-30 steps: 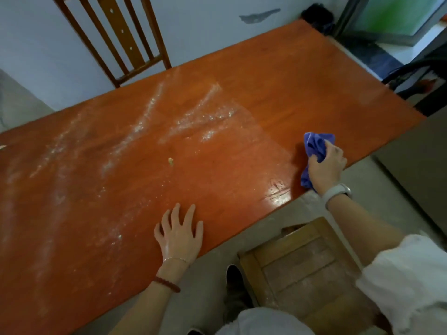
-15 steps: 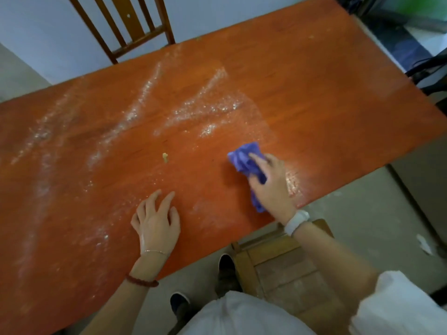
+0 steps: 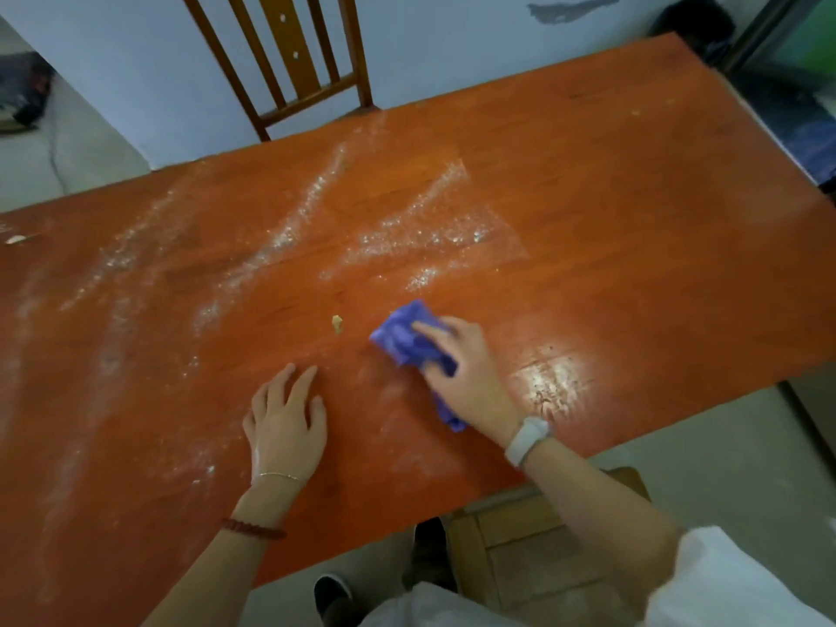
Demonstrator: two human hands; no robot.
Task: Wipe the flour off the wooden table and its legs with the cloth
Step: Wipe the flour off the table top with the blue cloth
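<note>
The orange-red wooden table (image 3: 633, 210) fills most of the view. White flour (image 3: 420, 233) streaks its middle and left side; the right side looks wiped. My right hand (image 3: 466, 373) presses a crumpled purple cloth (image 3: 407, 337) flat on the tabletop near the front edge, with the fingers lying over the cloth. My left hand (image 3: 285, 423) rests on the table with fingers spread, to the left of the cloth. A small pale crumb (image 3: 337, 323) lies just left of the cloth. The table's legs are hidden.
A wooden chair back (image 3: 289, 61) stands behind the table against the pale wall. A wooden stool (image 3: 543, 549) sits under the front edge by my feet. A pale scrap (image 3: 16, 239) lies at the far left edge. Dark items sit on the floor at the right.
My right hand has slid the cloth leftward from the table's right front edge to the middle, near the crumb. My left hand stayed planted on the table.
</note>
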